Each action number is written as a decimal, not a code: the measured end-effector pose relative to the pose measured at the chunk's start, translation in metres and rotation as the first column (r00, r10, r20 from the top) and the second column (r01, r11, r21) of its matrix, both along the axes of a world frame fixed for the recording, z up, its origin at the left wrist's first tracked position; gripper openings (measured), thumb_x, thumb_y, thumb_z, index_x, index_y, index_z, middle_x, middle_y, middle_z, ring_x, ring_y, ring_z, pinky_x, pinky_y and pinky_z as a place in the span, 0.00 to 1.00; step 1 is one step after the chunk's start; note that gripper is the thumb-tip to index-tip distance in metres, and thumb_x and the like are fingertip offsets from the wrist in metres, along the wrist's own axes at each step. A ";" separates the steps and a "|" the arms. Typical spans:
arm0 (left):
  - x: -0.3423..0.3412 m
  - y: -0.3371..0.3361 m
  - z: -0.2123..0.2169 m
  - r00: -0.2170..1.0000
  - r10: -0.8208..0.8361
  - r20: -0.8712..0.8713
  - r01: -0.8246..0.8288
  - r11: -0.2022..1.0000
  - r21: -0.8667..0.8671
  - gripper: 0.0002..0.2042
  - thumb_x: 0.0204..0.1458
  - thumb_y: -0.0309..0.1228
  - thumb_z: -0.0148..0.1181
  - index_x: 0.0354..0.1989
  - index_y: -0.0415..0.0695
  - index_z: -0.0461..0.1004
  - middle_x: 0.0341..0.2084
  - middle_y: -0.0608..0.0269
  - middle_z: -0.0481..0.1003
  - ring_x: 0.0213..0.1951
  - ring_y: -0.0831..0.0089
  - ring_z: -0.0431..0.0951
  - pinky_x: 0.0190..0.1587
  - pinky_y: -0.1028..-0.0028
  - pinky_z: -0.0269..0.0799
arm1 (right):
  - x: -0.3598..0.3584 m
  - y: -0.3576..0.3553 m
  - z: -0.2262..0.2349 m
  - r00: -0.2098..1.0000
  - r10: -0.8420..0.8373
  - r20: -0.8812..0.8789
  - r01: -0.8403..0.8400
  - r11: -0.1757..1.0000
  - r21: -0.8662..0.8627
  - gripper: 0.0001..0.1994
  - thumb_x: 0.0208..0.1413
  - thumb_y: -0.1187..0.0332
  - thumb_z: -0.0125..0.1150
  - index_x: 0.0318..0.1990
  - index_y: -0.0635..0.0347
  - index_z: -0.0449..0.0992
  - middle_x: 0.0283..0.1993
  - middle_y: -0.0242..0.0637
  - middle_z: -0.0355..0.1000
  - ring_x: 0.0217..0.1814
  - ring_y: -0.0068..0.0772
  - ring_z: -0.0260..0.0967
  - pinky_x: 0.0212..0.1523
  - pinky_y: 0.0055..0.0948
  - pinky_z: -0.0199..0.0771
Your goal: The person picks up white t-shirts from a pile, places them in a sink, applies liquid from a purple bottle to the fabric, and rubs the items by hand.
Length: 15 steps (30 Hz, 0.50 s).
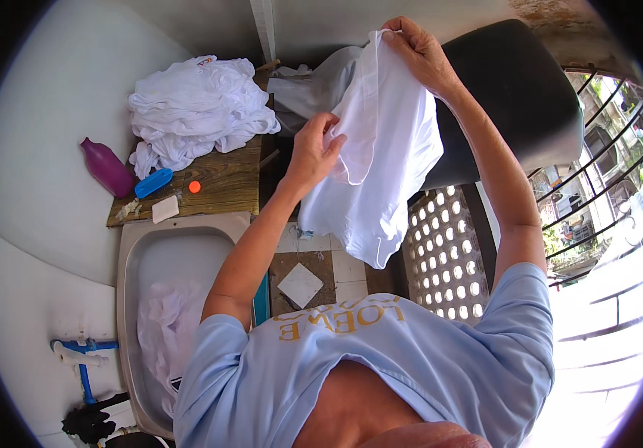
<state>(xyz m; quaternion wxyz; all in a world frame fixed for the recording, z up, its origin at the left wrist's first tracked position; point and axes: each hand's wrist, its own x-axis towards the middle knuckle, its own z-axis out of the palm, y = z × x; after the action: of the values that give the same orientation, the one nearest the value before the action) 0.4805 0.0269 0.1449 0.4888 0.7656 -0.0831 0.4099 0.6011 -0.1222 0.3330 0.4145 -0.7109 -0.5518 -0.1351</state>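
A white garment (400, 160) hangs in front of me, held up by both hands. My right hand (420, 58) pinches its upper corner, at the end of a straight hemmed edge. Lower and to the left, my left hand (312, 153) is closed on the other end of that edge, its thumb and fingers partly around the cloth. The loose part drapes down above the tiled floor (347, 275). Whether the garment is a shirt or something else cannot be made out.
Left, a wooden board (228, 175) bears a pile of white clothes (194, 108), a purple bottle (106, 168), a blue brush (154, 183), an orange cap (195, 187) and a whitish bar (165, 210). A sink (133, 261) below holds wet cloth (164, 321). A black tank-like object (515, 97) stands right.
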 end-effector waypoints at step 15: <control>-0.008 -0.077 0.033 0.770 -0.403 -0.494 0.349 0.915 -0.203 0.23 0.55 0.49 0.56 0.50 0.45 0.67 0.44 0.59 0.71 0.41 0.73 0.75 0.40 0.69 0.74 | -0.019 -0.224 -0.099 0.965 -0.107 -0.240 0.108 0.994 -0.011 0.11 0.55 0.54 0.59 0.40 0.44 0.79 0.33 0.26 0.75 0.33 0.20 0.72 0.39 0.27 0.76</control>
<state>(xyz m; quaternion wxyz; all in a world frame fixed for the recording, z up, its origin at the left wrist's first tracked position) 0.4728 -0.0502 0.1782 0.6022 0.7904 -0.0770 0.0818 0.5824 -0.3465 0.2343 0.4710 -0.7504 -0.4583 -0.0711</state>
